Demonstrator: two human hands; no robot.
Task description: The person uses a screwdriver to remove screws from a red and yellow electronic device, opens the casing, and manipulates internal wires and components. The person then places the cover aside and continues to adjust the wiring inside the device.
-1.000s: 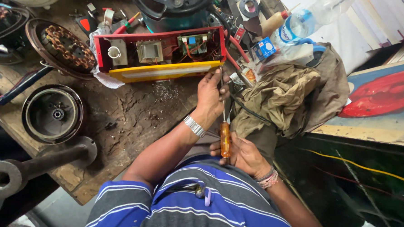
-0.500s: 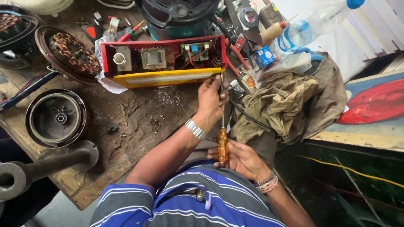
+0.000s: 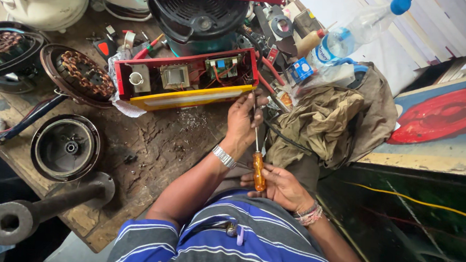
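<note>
The right hand (image 3: pixel 280 186) is closed around the amber handle of a screwdriver (image 3: pixel 258 169), close to the person's striped shirt (image 3: pixel 233 241). The shaft runs up and away from the body towards the left hand (image 3: pixel 244 121). That hand is curled around the upper end of the shaft, fingers pinched near the tip, at the near right corner of an opened red and yellow appliance case (image 3: pixel 185 79). The case lies on the worn wooden bench (image 3: pixel 164 143) with its circuit board and transformer exposed.

The step in hand looks like seating the screwdriver tip on a fastener or small part at the case's near edge; the tip itself is hidden behind the left fingers, so what it touches cannot be told. The next move seems to call for the left hand to steady the shaft while the right turns the handle, kept in line.

To the left lie a copper-wound motor stator (image 3: pixel 81 74) and a round metal housing (image 3: pixel 67 147). To the right sits a crumpled brown cloth (image 3: pixel 322 119), with a clear plastic bottle (image 3: pixel 360 29) beyond it.
</note>
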